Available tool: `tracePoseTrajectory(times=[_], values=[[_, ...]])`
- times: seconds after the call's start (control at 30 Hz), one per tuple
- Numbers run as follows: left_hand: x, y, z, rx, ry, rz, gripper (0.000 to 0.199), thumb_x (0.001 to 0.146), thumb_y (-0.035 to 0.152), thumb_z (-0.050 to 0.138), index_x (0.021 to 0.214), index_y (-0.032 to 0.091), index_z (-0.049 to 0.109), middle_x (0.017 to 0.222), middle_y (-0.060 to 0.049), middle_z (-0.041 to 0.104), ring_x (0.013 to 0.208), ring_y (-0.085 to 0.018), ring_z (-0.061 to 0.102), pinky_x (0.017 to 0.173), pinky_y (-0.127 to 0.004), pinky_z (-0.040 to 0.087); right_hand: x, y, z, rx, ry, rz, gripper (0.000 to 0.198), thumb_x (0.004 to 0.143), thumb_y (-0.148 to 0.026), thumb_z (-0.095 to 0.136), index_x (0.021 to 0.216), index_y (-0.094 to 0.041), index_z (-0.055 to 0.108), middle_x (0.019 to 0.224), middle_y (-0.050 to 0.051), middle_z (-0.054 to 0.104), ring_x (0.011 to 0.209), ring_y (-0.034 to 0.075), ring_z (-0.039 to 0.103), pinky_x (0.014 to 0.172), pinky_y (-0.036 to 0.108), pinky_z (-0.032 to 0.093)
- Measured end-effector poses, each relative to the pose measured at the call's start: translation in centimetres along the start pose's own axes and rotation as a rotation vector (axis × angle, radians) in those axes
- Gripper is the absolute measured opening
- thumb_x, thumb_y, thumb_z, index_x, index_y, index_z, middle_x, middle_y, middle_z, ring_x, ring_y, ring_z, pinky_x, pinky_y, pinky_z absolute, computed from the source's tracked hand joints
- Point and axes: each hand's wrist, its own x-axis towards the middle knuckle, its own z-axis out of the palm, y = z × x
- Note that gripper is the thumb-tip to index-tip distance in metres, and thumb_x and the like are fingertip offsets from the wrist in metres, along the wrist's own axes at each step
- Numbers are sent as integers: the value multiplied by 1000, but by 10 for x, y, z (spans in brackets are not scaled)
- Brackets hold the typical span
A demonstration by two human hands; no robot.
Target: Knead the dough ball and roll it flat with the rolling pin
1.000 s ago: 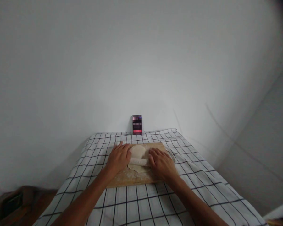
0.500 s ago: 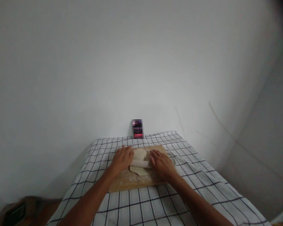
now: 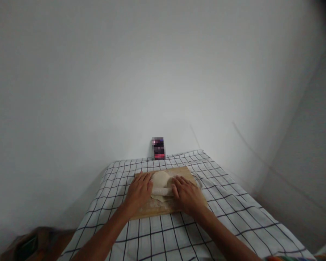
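Note:
A pale rolling pin (image 3: 162, 191) lies crosswise over a flat, whitish sheet of dough (image 3: 162, 178) on a floury wooden board (image 3: 144, 213). The pin's left end is under my left hand (image 3: 140, 188), and its right end is under my right hand (image 3: 187, 192). Both hands are closed over the pin, palms down, with the fingers pointing forward past it. Dough shows as a rounded lobe beyond the pin and a narrower strip on the near side. Both ends of the pin are hidden by my hands.
A white cloth with dark grid lines (image 3: 163, 239) covers the table. A dark, blurred-out upright object (image 3: 159, 148) stands at the back against the pale wall (image 3: 163, 79). Beside the board's right edge is a clear, rounded item (image 3: 198, 179). A brown object (image 3: 29, 243) sits low at left.
My hands and the rolling pin have moved slightly toward me over the dough. More dough shows beyond the pin and less on its near side.

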Motion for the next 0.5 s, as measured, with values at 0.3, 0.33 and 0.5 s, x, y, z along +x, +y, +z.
tracePoseTrajectory(times=[0.3, 0.33, 0.5], values=[[28, -14, 10, 8, -91, 53, 44, 108, 28, 30, 127, 21, 69, 143, -10, 68, 132, -27, 63, 118, -49, 45, 9, 3, -3, -10, 4, 44, 42, 109, -29, 34, 135, -18, 64, 145, 12, 65, 138, 26, 56, 116, 44, 40], [20, -11, 7, 5, -86, 54, 45, 109, 29, 28, 130, 20, 67, 145, -10, 66, 135, -26, 61, 120, -50, 42, 6, 0, -4, -3, 6, 43, 41, 108, -29, 34, 133, -18, 65, 143, 12, 66, 136, 26, 58, 115, 43, 41], [-7, 3, -8, 0, -68, 6, 49, 110, 34, 27, 143, 14, 57, 150, -12, 61, 149, -27, 46, 128, -52, 31, -8, -7, -2, 28, 10, 12, 43, 108, -34, 35, 139, -18, 62, 149, 12, 62, 141, 27, 54, 118, 43, 38]])
